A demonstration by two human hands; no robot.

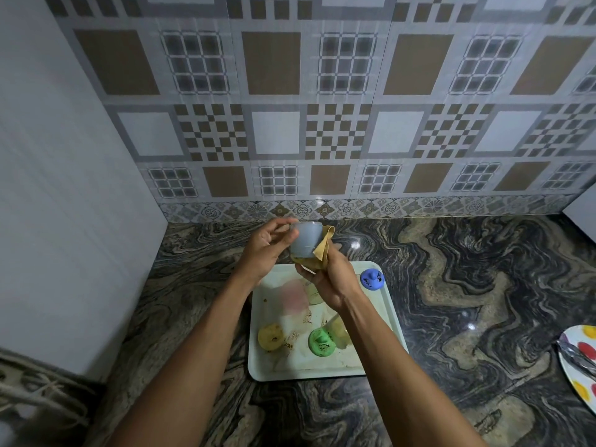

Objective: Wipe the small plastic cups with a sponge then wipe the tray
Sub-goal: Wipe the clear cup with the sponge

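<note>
The person is holding a grey cup [306,240] up over the far edge of the tray [322,369], well clear of the counter [467,301]. The left hand [266,248] is pinching the cup at its left side near the rim, and the right hand [333,285] is gripping a yellow sponge [322,253] and pressing it against the cup's right side and base. The cup is looking light, thin-walled and stiff, and probably slick once damp, so a fingertip hold at the rim against the sponge's push is seeming the sensible grip. The sponge is soft and is folding around the cup. The tray is looking flat, rigid and stained, best steadied by its raised rim. Counting: one sponge, one tray, one cup in hand. Four cups are showing on the tray: a blue cup [372,279] far right, a green cup [321,341] and a yellow cup [270,337] near, and a blurred pink cup [295,296] in the middle. Two paler shapes beside the right forearm may be more cups, though that is not certain. A spotted plate [577,356] is sitting at the right edge.
</note>
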